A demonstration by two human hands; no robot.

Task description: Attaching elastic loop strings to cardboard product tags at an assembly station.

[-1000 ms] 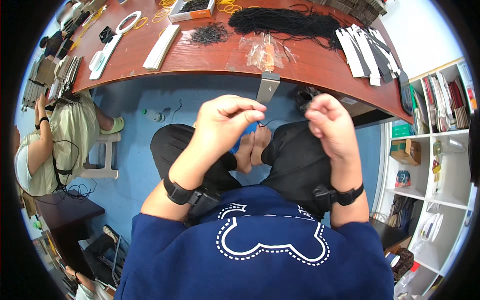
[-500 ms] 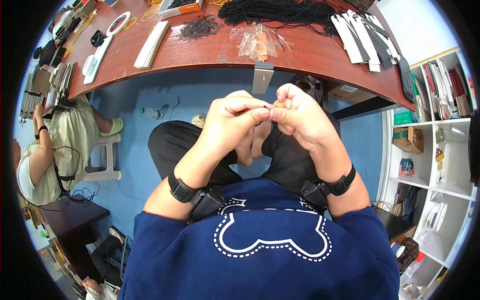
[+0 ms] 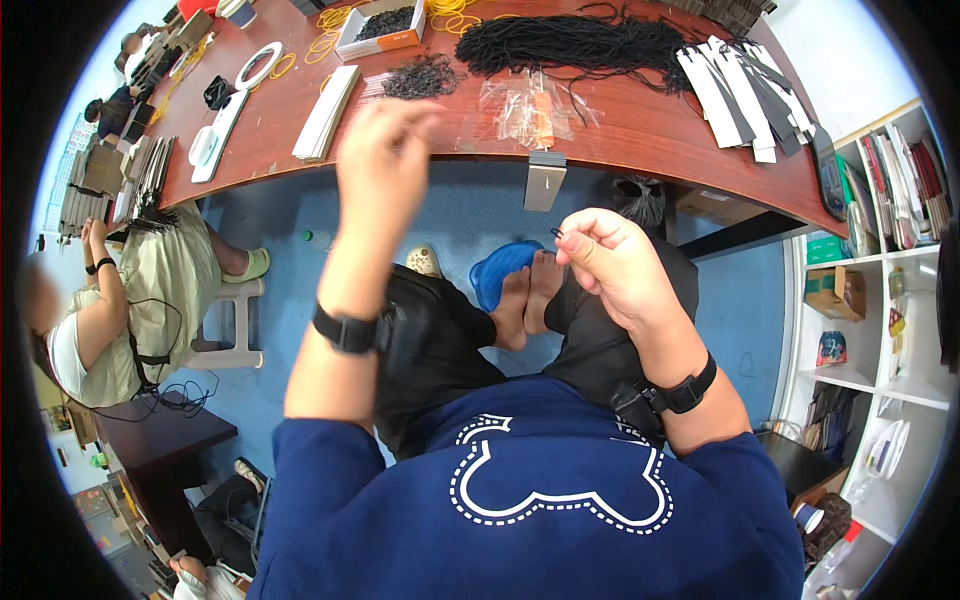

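Note:
My right hand (image 3: pixel 610 262) is pinched above my right knee, with a tiny black piece (image 3: pixel 557 233) poking out past the thumb and fingertip. It looks like a small thin loop or clip; its exact kind is too small to make out. My left hand (image 3: pixel 385 150) is raised at the table's front edge, close to a loose heap of small black pieces (image 3: pixel 422 77). Motion smears its fingers, so whether they are open or closed does not show. A stack of white strips (image 3: pixel 327 112) lies just left of that hand.
On the red-brown table (image 3: pixel 620 165) lie a bundle of black cords (image 3: pixel 570 45), clear plastic bags (image 3: pixel 510 110), black and white strips (image 3: pixel 735 95) and an open box of black pieces (image 3: pixel 385 28). White shelves (image 3: pixel 870 375) stand at right. Another person (image 3: pixel 110 310) sits at left.
My hands were together above my lap, fingertips touching. My left hand has since gone up and left to the table edge; my right hand has stayed back, lowered slightly, with the small black piece.

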